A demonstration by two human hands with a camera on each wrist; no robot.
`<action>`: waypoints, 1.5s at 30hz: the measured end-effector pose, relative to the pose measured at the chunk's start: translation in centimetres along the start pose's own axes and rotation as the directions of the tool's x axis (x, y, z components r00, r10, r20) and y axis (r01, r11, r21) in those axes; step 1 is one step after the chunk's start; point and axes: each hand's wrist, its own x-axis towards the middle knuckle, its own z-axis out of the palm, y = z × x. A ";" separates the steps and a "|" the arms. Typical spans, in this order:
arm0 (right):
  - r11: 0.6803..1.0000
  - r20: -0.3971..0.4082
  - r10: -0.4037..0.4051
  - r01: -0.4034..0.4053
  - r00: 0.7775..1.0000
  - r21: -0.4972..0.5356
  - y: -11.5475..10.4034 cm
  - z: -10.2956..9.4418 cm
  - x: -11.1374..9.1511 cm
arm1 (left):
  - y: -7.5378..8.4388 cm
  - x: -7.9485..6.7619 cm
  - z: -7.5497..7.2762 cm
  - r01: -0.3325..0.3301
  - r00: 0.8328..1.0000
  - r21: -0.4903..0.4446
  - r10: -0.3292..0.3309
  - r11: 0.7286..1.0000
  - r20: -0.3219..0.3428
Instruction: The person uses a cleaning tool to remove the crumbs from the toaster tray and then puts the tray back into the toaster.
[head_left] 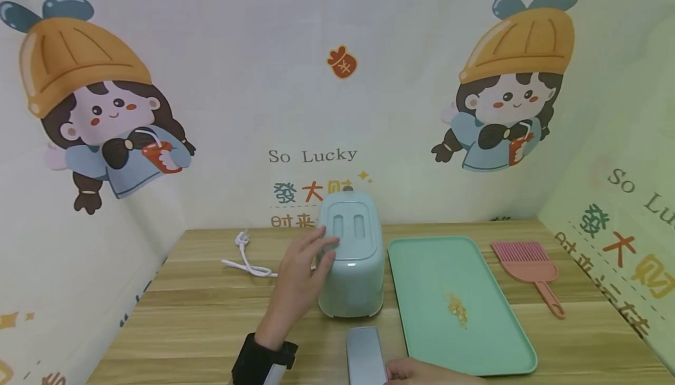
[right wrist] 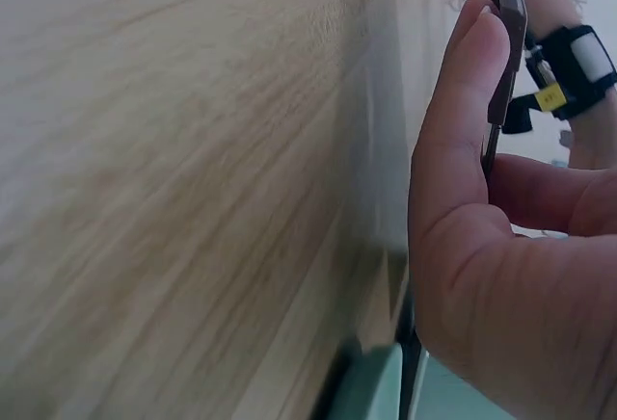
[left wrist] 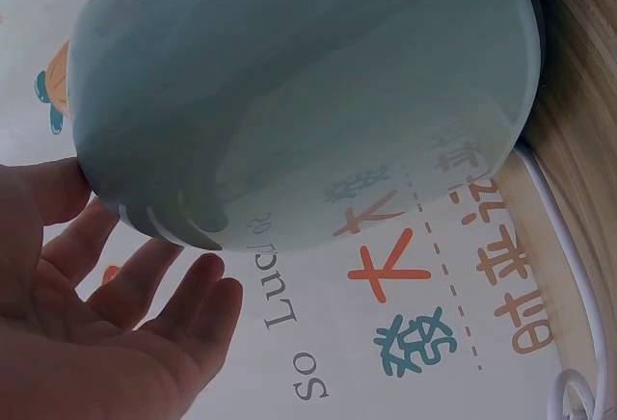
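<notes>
A pale blue-green toaster [head_left: 350, 282] with a lid on top stands on the wooden table. My left hand [head_left: 306, 262] rests its fingertips at the lid's left edge. Seen from the left wrist, those fingers [left wrist: 198, 295] are loosely extended beside the toaster's glossy side. Low in the head view, my right hand [head_left: 416, 370] holds a flat grey crumb tray [head_left: 365, 350] in front of the toaster. The right wrist view shows the thumb and a finger pinching its thin dark edge [right wrist: 509, 49]; the other fingers are mostly hidden.
Right of the toaster lies a mint-green serving tray [head_left: 437, 320] with a small heap of crumbs [head_left: 457, 309]. Beyond it is a pink hand brush [head_left: 527, 265]. The white power cord [head_left: 250, 268] with its plug lies left of the toaster. A printed cloth hangs behind.
</notes>
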 end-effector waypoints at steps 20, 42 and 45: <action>0.985 -0.207 0.171 -0.171 0.963 0.021 -0.2 0.4 4.3 | 0.0 0.1 0.0 0.059 0.998 -0.014 -0.059 0.998 0.021; 0.937 -0.317 0.276 -0.180 0.907 0.299 -3.8 0.5 5.0 | -0.1 0.2 0.1 0.078 0.997 -0.009 -0.078 0.997 0.013; 0.934 -0.326 0.272 -0.167 0.905 0.315 -3.9 0.5 4.9 | -0.1 0.2 0.0 0.078 0.997 -0.002 -0.078 0.997 0.012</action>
